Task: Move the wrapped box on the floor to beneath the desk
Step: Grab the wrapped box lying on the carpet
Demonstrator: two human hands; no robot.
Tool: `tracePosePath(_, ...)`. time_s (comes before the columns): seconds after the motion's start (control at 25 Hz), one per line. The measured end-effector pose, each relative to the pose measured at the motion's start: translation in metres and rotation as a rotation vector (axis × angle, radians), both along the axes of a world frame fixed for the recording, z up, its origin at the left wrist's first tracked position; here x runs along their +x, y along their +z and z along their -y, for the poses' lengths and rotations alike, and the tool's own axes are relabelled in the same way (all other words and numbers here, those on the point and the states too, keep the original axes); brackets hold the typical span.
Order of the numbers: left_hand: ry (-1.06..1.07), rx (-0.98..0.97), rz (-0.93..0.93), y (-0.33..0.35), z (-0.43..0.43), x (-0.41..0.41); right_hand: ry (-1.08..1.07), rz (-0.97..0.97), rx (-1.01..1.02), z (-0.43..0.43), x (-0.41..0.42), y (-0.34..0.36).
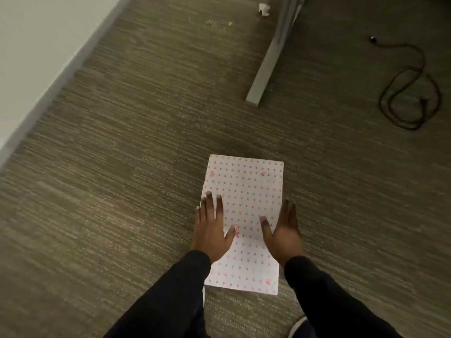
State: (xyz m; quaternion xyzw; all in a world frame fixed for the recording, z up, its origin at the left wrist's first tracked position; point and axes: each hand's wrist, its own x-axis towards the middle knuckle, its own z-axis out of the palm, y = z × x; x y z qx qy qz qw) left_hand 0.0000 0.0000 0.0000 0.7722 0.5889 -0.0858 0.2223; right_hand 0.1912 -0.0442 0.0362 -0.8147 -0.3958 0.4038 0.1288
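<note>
The wrapped box (246,191), white paper with small pink hearts, lies flat on the grey-brown carpet near the bottom middle. My left hand (212,228) lies flat on its left edge with fingers spread, some fingers hanging over the side. On the box's right edge sits my right hand (284,232), thumb on top and fingers down along the side. Both arms wear dark sleeves. The desk's white foot bar (268,59) runs from the top right down to the carpet beyond the box.
A white wall and baseboard (48,76) slant along the left. On the carpet right of the desk foot lies a coiled black cable (410,93). A crumpled white scrap (264,9) rests at the top. Open carpet lies between box and desk foot.
</note>
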Motion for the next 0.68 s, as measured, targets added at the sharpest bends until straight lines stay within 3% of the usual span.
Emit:
tracePosePath(0.16, 0.312, -0.098, 0.120, -0.033, -0.011, 0.001, -0.350, -0.256, -0.113, 0.001, 0.001, -0.043)
tracePosePath(0.36, 0.953, -0.348, 0.496, -0.046, -0.020, -0.003, -0.560, -0.466, -0.067, 0.004, -0.001, -0.068)
tracePosePath(0.52, 0.892, -0.372, 0.499, -0.024, -0.030, 0.002, -0.567, -0.430, -0.049, 0.000, 0.016, -0.053)
tracePosePath(0.68, 0.861, -0.340, 0.635, 0.044, -0.035, 0.013, -0.546, -0.419, -0.034, -0.010, 0.048, 0.012)
